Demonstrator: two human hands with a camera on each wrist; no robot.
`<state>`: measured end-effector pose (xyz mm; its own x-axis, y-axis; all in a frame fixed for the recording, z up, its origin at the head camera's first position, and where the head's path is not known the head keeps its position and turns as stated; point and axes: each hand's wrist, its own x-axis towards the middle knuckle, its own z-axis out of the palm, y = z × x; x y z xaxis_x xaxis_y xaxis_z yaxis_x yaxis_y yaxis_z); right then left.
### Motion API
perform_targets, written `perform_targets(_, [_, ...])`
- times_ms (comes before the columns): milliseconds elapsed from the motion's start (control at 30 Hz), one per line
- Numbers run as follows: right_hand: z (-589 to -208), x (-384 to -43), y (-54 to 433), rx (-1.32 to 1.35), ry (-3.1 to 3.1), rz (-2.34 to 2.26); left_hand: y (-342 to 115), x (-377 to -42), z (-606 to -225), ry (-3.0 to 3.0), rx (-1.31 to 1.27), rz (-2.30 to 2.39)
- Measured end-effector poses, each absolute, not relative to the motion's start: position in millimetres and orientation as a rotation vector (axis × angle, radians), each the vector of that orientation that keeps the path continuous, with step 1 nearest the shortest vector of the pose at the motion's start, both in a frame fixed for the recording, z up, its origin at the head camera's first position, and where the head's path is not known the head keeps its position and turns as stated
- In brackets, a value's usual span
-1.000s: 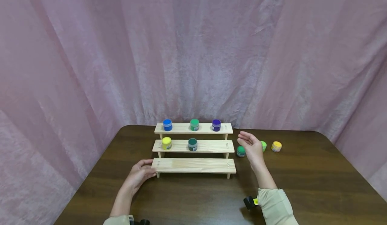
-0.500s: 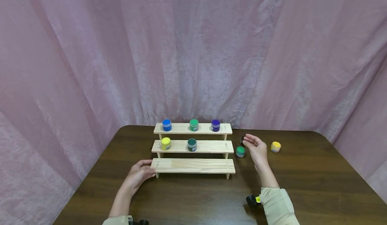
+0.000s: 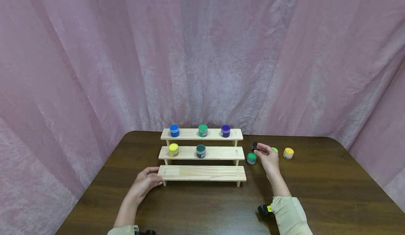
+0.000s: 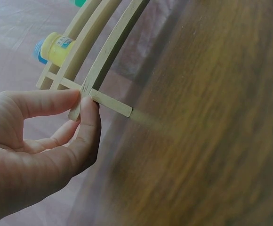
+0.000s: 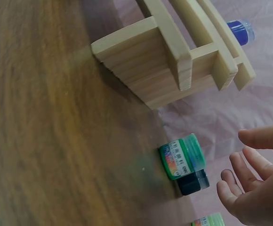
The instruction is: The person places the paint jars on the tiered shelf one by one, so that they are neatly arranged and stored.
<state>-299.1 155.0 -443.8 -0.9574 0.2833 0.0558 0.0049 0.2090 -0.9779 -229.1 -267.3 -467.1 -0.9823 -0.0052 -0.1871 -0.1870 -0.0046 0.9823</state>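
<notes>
A three-step wooden display stand (image 3: pixel 202 173) stands on the table, and my left hand (image 3: pixel 146 184) grips the left end of its lowest step. In the left wrist view the thumb and fingers of the left hand (image 4: pixel 52 134) pinch that board's end. My right hand (image 3: pixel 268 160) hovers at the right of the stand, close to a black-lidded paint jar (image 3: pixel 254 146) and a green paint jar (image 3: pixel 251 158). In the right wrist view the right hand (image 5: pixel 259 181) has loosely bent, spread fingers with nothing between them. A light green jar (image 3: pixel 275 150) is partly hidden behind this hand.
Blue (image 3: pixel 174 130), green (image 3: pixel 203 130) and purple (image 3: pixel 225 131) jars stand on the top step. The middle step bears a yellow jar (image 3: pixel 173 150) and a dark green jar (image 3: pixel 200 151). An orange-yellow jar (image 3: pixel 288 153) sits farther right; a pink curtain (image 3: pixel 202 59) hangs behind.
My right hand has moved right, then dipped slightly, uncovering the black-lidded jar. The light green jar, hidden half a second ago, shows again. My left hand keeps its grip on the stand.
</notes>
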Motion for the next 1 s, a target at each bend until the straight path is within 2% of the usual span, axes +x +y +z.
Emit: perform_targets(1000, [-467,-300,155,-0.181,-2.587,1.842,-268,-230,-468,2.139,-0.234,2.120])
